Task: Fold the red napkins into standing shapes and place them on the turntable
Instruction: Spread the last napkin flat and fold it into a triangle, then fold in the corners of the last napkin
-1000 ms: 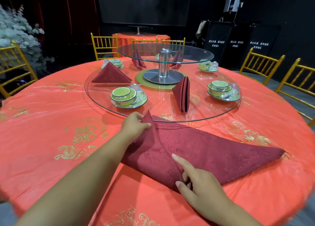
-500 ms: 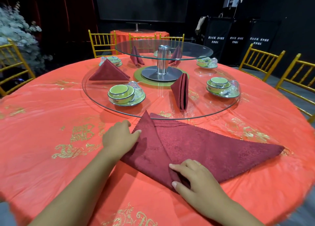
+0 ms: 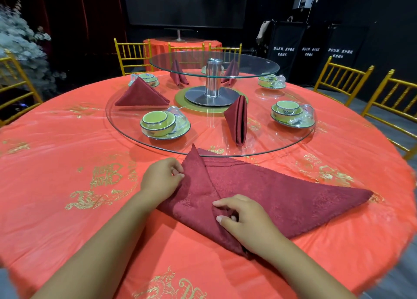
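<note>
A dark red napkin (image 3: pixel 282 192) lies on the orange tablecloth just in front of the glass turntable (image 3: pixel 266 148), its left part folded over towards the middle and its right corner stretched out flat. My left hand (image 3: pixel 161 179) pinches the left edge of the folded flap. My right hand (image 3: pixel 243 219) has curled fingers pressing on the napkin's near point. Folded napkins stand on the turntable: one (image 3: pixel 237 119) at the front, a wide one (image 3: pixel 141 94) at the left, two (image 3: pixel 178 73) at the back under the upper glass tier.
Green bowl-and-saucer sets (image 3: pixel 162 126) (image 3: pixel 292 114) stand on the turntable round a steel post (image 3: pixel 213 79) bearing a smaller glass tier. Gold chairs (image 3: pixel 338 79) ring the round table (image 3: pixel 67 163). White flowers (image 3: pixel 20 50) stand at far left.
My left hand slid down the flap's left edge towards me. My right hand's pointing finger curled in, its fingers now bunched on the napkin's near point. The flap lies flatter.
</note>
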`<state>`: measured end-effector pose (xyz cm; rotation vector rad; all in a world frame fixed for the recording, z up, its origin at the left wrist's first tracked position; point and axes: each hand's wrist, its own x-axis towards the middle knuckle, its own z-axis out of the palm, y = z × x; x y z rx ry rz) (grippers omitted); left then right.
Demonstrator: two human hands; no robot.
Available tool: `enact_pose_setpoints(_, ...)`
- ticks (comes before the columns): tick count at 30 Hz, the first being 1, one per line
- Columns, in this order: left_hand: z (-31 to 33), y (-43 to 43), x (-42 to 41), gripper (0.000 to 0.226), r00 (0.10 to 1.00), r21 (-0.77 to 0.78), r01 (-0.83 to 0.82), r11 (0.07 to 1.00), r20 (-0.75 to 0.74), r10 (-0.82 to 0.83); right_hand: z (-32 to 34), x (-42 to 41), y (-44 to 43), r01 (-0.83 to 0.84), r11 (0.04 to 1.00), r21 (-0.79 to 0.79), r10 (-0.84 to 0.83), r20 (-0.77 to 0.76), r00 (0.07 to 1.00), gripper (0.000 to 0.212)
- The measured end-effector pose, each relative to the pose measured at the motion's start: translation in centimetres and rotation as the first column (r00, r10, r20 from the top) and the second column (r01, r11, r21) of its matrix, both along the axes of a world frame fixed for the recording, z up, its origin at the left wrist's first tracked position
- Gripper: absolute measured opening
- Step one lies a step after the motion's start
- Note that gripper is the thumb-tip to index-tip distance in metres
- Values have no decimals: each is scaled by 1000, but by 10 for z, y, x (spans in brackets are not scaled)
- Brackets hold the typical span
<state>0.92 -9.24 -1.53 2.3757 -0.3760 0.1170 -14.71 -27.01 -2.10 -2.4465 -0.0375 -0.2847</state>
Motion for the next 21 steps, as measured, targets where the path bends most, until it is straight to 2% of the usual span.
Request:
enact_pose_setpoints(4, 0, -6, 2, 21, 996, -1, -12, 1000, 92, 12, -1, 9, -2, 28, 999, -46, -27, 23, 999, 26)
enact_pose_setpoints(7, 2, -10, 0, 6, 983, 75, -18, 997, 184, 4, -4, 11, -2, 38, 996, -86, -36, 29, 999, 28)
enact_pose_setpoints(9, 5, -13, -6, 16, 959, 130, -23, 991, 284, -15, -7, 9, -1, 38, 993, -110, -33, 42, 999, 30)
enact_pose_setpoints(14, 16, -17, -40, 30, 870, 29, 113, 993, 480, -112, -11, 2, 0, 108, 989, -102, -91, 158, 983, 34)
enact_pose_setpoints(18, 9, -13, -60, 42, 863, 134, 213, 968, 439, -251, -11, -1, 1, 134, 984, -117, -113, 170, 979, 34)
enact_pose_setpoints(21, -6, -13, -67, 58, 886, 352, 257, 900, 285, -365, -12, 0, 1, 133, 979, -156, -114, 125, 986, 33)
